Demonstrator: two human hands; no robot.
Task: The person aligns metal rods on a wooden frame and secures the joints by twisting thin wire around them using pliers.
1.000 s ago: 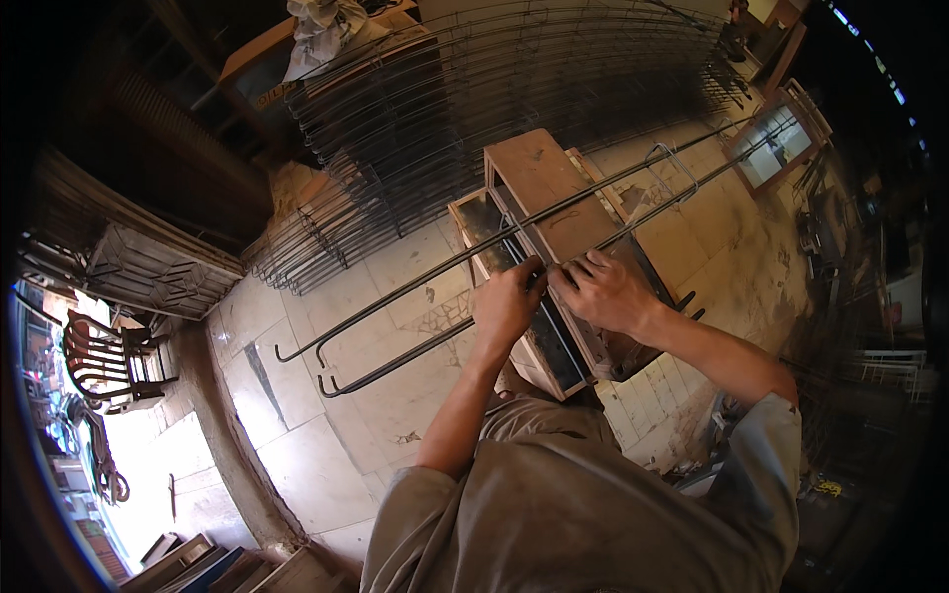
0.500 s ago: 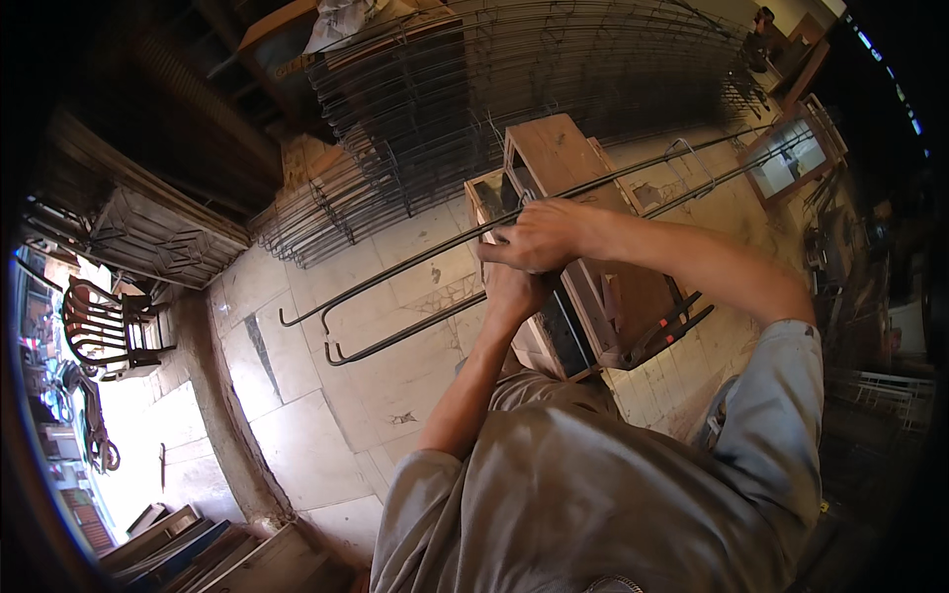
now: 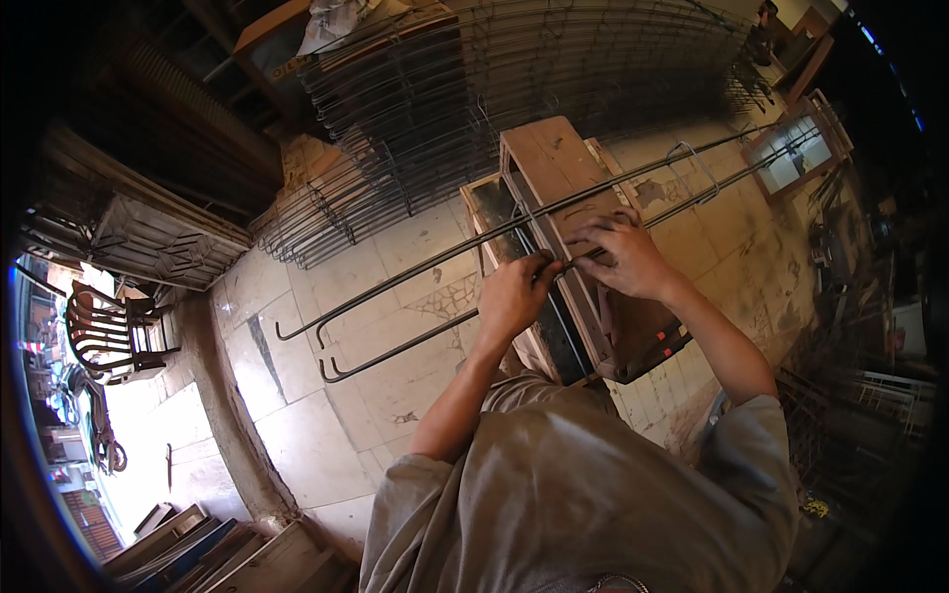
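Long dark steel rods [image 3: 405,274] with hooked left ends lie in an upper and a lower pair across a wooden stand [image 3: 556,158]. My left hand [image 3: 514,295] is closed round the lower pair, its thumb and fingers pinched together over the stand. Just right of it, my right hand [image 3: 625,255] has thumb and curled fingers on the same lower rods; part of its grip is hidden. A bent wire ring [image 3: 692,170] encircles the rods farther right. Another ring [image 3: 524,219] stands by my left hand.
Stacked wire frames [image 3: 415,109] fill the far side. A framed mirror [image 3: 796,153] lies under the rods' right end. A wooden chair [image 3: 114,331] stands at the left by the bright opening. Boards [image 3: 198,544] lean at the lower left. Pale tiles [image 3: 306,440] cover the floor.
My right hand has come off my left and moved right along the rods, its fingers spreading more. The lower rods' hooked ends have shifted slightly down and left. Dark bars beside the stand no longer show.
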